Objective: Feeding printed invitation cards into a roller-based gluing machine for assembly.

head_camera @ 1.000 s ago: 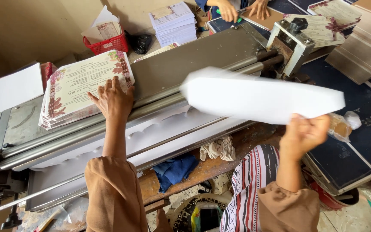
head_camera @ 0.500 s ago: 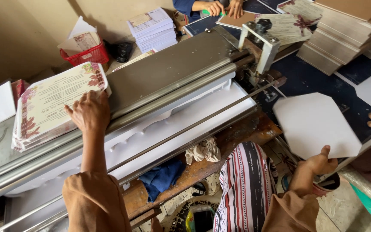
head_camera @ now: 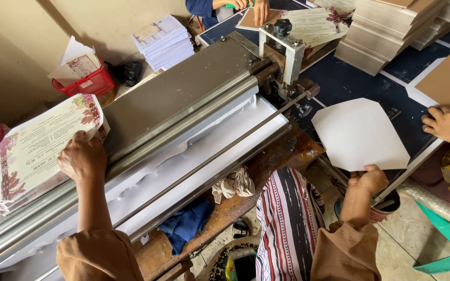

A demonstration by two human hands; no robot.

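Right hand [head_camera: 371,179] pinches the white angular paper sheet [head_camera: 358,132] above it; left hand [head_camera: 82,156] rests curled on the stack of floral printed cards [head_camera: 32,148].

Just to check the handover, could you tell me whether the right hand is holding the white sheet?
Yes, the right hand grips the lower edge of the white sheet, which lies over the dark blue table.

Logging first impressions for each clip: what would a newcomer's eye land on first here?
Probably the long grey roller machine running diagonally across the middle, its rollers smeared with white paste. Next, the white cut sheet at right, held at its lower edge in the grip of the right hand. At left, the left hand rests on a stack of flowered printed cards.
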